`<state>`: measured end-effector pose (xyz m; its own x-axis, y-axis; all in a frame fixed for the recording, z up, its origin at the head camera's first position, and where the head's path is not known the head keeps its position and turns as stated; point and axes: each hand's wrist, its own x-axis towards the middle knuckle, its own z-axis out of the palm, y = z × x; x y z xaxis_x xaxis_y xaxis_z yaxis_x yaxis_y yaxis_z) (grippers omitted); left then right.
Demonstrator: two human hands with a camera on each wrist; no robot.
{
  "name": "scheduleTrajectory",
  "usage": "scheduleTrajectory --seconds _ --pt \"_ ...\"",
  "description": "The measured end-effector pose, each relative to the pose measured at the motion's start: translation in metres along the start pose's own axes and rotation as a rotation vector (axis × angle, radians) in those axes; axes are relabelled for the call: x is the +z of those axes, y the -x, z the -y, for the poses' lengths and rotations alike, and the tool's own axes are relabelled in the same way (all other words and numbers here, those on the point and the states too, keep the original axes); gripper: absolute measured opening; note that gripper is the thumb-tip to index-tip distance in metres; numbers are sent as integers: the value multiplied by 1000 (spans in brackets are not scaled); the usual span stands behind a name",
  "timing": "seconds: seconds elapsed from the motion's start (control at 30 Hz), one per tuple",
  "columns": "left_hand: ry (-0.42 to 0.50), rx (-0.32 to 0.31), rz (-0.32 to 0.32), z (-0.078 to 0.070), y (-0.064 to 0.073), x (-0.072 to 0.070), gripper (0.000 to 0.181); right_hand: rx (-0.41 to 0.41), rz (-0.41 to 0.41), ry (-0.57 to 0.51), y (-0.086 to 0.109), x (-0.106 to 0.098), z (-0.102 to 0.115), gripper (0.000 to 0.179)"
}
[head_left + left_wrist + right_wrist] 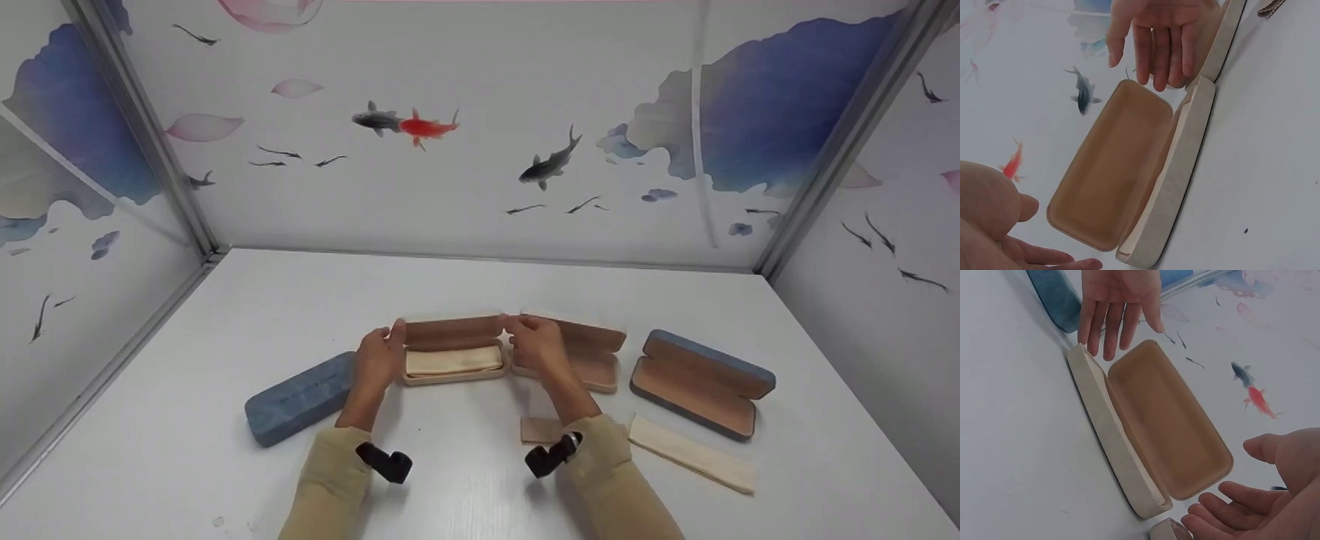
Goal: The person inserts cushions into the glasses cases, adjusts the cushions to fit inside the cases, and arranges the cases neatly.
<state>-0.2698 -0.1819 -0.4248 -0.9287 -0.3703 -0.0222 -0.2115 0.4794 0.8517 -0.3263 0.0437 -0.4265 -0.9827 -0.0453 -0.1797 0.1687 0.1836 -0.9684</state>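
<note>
A cream glasses case (454, 379) stands with its lid raised in the head view, a folded pale cloth (453, 361) lying inside. Its brown-lined lid (1112, 163) faces the wrist cameras. At the case's left end is my left hand (377, 360), thumb and fingers apart and loosely extended. My right hand (537, 346) is at the other end, its fingers (1230, 506) relaxed beside the lid's corner. Neither palm holds anything; whether a fingertip touches the lid, I cannot tell. Partly behind the right hand, a second cream case (600, 371) lies open.
To the left lies a closed blue glasses case (300, 401). On the right an open blue case (697, 390) shows its brown lining. Nearer me are a small brown folded cloth (538, 430) and a long cream cloth (694, 455). A printed wall (465, 202) bounds the table behind.
</note>
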Motion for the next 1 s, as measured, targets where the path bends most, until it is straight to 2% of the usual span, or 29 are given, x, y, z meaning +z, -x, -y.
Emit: scheduleTrajectory --seconds 0.23,0.33,0.53,0.67,0.8,1.0 --pt "-48 -39 62 -3 -8 -3 71 35 7 24 0 3 4 58" --pt "-54 -57 119 -6 -14 -6 76 47 8 31 -2 5 3 56" --pt "103 -200 271 -12 -23 -9 80 30 42 82 -3 8 3 46" --pt "162 -231 291 -11 -26 -12 82 -23 93 154 -2 11 6 45" --pt "136 -247 299 -9 -29 -19 84 -30 119 174 -3 14 9 53" --pt "111 -251 344 -8 -33 -28 80 -6 198 148 -7 18 11 46"
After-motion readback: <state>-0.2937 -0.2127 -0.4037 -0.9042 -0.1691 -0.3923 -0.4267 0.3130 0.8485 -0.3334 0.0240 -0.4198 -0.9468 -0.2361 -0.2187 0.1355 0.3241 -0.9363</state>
